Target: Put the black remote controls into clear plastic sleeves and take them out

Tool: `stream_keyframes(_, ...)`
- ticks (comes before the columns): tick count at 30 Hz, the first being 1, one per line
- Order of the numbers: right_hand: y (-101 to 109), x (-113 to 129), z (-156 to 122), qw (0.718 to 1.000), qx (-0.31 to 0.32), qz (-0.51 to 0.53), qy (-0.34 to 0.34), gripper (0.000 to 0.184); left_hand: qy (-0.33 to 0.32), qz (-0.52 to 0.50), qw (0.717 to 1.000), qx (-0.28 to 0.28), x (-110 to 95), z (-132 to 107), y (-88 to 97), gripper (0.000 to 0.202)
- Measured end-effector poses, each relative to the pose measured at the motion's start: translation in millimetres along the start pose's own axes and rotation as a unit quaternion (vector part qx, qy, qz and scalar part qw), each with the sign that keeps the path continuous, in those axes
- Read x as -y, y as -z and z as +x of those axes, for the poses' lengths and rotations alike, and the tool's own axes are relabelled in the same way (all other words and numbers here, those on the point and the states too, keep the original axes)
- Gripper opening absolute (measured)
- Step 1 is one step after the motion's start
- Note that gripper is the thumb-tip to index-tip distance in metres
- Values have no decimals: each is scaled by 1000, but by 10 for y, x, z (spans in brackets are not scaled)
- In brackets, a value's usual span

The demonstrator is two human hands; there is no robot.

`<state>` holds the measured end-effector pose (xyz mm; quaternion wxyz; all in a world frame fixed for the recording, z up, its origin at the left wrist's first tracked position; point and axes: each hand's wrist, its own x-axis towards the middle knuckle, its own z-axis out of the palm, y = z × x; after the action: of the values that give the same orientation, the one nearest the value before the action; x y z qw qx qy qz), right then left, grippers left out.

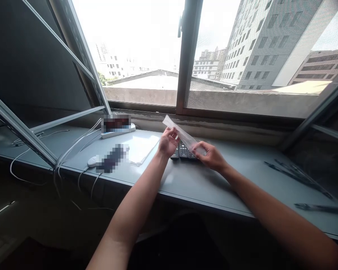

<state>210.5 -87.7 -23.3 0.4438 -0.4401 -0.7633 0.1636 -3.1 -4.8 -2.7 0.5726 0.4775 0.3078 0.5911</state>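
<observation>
A long, narrow, translucent plastic sleeve (184, 135) slants down to the right between my hands, above the desk. Near its upper end, my left hand (168, 143) pinches it with the palm turned up. The lower end sits in the closed fingers of my right hand (210, 154). Whether anything lies inside the sleeve, I cannot tell. Just under it, several black remote controls (183, 150) lie side by side, partly covered by the sleeve and both hands.
Left of my hands lies a stack of glossy white sheets or bags (143, 148). Beyond are a white power strip (118, 132), a white round plug (92, 161) and loose cables. Dark long objects (298, 176) lie at right. Metal shelf posts (86, 56) and a window border the desk (228, 183).
</observation>
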Motion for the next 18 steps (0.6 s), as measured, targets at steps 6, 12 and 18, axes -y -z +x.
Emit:
stream_keyframes(6, -22, -49, 1, 997, -77, 17, 1, 24, 33, -61, 997, -40, 23, 0, -21, 71)
stream_keyframes(12, 15, 50, -13, 987, -135, -67, 55, 21, 117, -97, 985, 79, 51, -101, -160, 78)
stream_keyframes(18, 31, 69, -5, 982, -146, -85, 79, 26, 159, -77, 975, 133, 161, -75, -137, 27)
